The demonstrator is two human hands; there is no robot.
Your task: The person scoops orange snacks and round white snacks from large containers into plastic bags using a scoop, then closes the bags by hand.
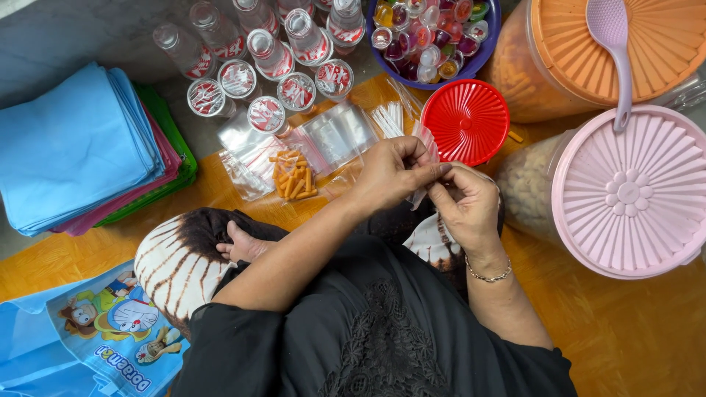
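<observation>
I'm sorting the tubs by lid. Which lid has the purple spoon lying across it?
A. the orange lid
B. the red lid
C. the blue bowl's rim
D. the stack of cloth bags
A: the purple spoon has its scoop on the orange lid, its handle running down to the pink lid.

The small bag [425, 158] pinched between my left hand [393, 173] and my right hand [467, 206] is thin clear plastic, glossy and crinkled. Just beyond it the red lid [466, 120] is shiny ribbed plastic. Right of that lid, the pink lid [632, 192] looks smooth and matt. The floor mat [632, 331] shows a woven orange texture.
</observation>
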